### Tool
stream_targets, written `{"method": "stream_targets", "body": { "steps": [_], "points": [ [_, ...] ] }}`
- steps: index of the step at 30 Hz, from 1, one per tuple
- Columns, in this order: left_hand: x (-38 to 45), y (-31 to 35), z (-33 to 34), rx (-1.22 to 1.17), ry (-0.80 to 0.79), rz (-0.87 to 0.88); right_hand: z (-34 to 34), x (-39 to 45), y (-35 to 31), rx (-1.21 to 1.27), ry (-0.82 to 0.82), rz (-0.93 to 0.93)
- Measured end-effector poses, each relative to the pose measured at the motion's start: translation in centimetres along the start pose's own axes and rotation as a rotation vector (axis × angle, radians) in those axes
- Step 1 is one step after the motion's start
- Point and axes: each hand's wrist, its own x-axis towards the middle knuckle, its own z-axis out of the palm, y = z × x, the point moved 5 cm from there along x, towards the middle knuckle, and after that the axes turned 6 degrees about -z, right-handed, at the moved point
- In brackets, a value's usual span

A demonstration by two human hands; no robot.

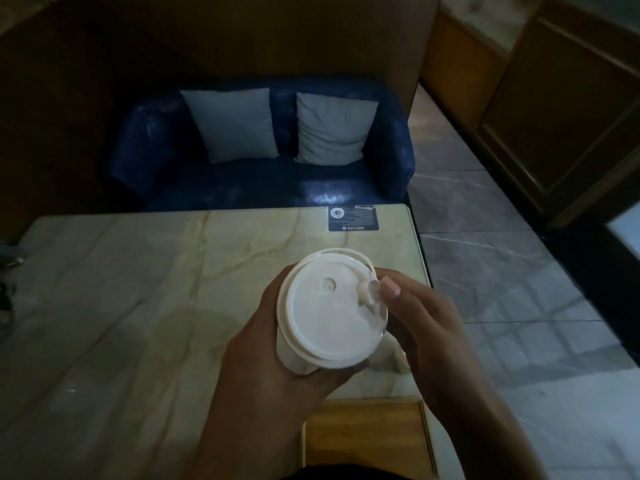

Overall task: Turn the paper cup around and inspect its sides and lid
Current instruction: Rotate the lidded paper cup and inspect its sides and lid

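Note:
A white paper cup (pixel 294 355) with a white plastic lid (pixel 329 313) is held up above the marble table (pixel 121 306), tilted so the lid faces the camera. My left hand (pixel 263 368) grips the cup's side from below and the left. My right hand (pixel 426 327) is at the lid's right rim, its thumb and fingertips pinching the small lid tab or plug (pixel 372 291). The lid has a small round dimple near its middle. Most of the cup's wall is hidden behind the lid and my left hand.
A black card (pixel 353 218) lies at the table's far right edge. Beyond the table stands a blue sofa (pixel 145 150) with two grey cushions. A wooden panel (pixel 367 434) sits at the near right corner. Tiled floor runs along the right.

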Motion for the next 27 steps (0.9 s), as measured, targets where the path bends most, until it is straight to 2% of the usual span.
{"method": "stream_targets", "body": {
  "steps": [4,8,9,12,16,24,27],
  "points": [
    [0.1,-0.7,0.6,-0.044,-0.056,-0.019,-0.4,-0.1,0.0,-0.025,-0.003,0.004],
    [-0.2,-1.6,1.1,-0.224,-0.293,-0.134,-0.8,-0.4,0.3,-0.061,-0.001,0.004],
    [-0.2,-1.8,1.1,-0.246,-0.311,-0.179,-0.9,-0.4,0.5,-0.071,0.006,0.0],
    [0.0,-2.8,1.1,-0.273,-0.232,-0.299,-0.8,-0.7,1.1,-0.085,-0.035,0.001],
    [-0.3,-4.1,1.5,-0.176,-0.139,-0.341,-0.6,-1.1,2.0,-0.08,-0.065,0.019],
    [-2.0,-7.5,2.9,-0.263,-0.143,-0.404,-0.7,-2.4,5.0,-0.108,-0.088,0.081],
    [-4.0,-11.0,4.3,-0.298,-0.136,-0.502,-0.7,-3.8,8.3,-0.126,-0.09,0.145]
  ]
}}
